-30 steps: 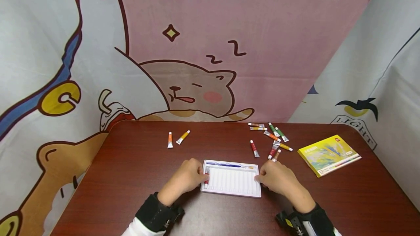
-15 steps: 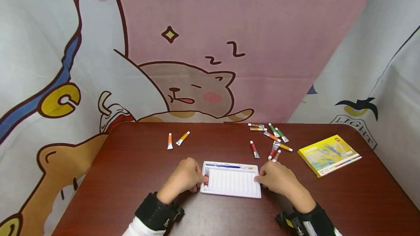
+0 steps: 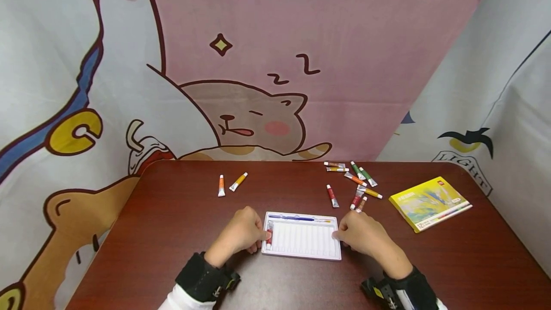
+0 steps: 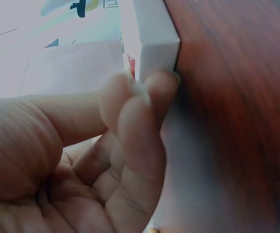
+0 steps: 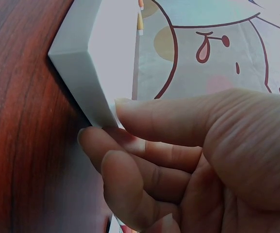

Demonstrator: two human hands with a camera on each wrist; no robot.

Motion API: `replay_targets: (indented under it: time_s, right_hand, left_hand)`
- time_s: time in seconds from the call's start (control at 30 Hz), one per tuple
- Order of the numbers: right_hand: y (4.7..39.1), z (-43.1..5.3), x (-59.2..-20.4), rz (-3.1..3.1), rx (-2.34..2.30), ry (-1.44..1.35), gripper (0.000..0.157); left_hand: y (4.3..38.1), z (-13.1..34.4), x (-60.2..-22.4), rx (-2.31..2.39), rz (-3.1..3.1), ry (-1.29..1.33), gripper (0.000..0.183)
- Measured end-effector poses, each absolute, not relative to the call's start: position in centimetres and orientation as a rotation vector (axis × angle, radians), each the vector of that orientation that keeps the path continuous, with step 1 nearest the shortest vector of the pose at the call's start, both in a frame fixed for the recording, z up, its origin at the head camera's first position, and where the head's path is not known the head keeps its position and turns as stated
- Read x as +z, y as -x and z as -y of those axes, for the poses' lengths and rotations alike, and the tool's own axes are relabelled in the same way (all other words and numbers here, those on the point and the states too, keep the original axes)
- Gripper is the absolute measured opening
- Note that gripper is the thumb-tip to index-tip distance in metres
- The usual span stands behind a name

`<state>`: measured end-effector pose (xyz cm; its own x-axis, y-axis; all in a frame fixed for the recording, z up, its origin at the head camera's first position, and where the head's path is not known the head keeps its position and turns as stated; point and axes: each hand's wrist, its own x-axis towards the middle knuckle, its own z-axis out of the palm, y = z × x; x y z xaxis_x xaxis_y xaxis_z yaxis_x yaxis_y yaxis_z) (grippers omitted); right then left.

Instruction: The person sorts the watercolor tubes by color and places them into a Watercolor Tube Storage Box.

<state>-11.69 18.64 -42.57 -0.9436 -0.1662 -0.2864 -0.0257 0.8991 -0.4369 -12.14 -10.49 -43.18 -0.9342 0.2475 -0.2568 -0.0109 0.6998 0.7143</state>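
A white slotted paint tray (image 3: 305, 240) lies on the table between my two hands. My left hand (image 3: 242, 229) pinches its left edge, thumb on top and curled fingers at the side wall; the left wrist view shows the thumb and fingers at the tray's white corner. At the opposite edge, my right hand (image 3: 360, 233) holds the tray, with the thumb (image 5: 154, 119) over the rim and the fingers below it. In the leftmost slot is a red paint tube (image 3: 269, 238), partly covered by the left thumb. A blue paintbrush (image 3: 292, 217) lies along the tray's far groove.
Two paint tubes, one orange (image 3: 221, 186) and one yellow (image 3: 238, 182), lie at the back left. Beyond the right hand are several more tubes, including a red tube (image 3: 332, 196) set apart. A yellow box (image 3: 430, 204) sits on the right of the brown table (image 3: 172, 233).
The left hand has shifted slightly, and its lower fingers now show beside the tray's left edge. The right hand, tray and loose tubes stay about where they were.
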Motion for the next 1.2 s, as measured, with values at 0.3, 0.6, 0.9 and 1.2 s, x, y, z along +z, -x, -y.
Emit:
replay_targets:
  time_s: [0.3, 0.6, 0.9, 1.2]
  right_hand:
    - [11.7, -18.63, -42.56, -2.738, -0.623, 0.133, 0.025]
    - [11.69, -18.65, -42.51, -2.732, -0.624, 0.13, 0.024]
    - [11.66, -18.61, -42.3, -2.729, -0.634, 0.129, 0.023]
    - [11.71, -18.62, -42.31, -2.732, -0.627, 0.129, 0.024]
  left_hand:
    - [12.02, 10.42, -42.94, 1.108, -2.567, -0.194, 0.03]
    - [12.13, 10.75, -42.94, 1.086, -2.538, -0.214, 0.027]
    - [11.95, 10.32, -42.69, 1.086, -2.538, -0.189, 0.03]
    - [11.88, 10.22, -42.75, 1.115, -2.529, -0.191, 0.029]
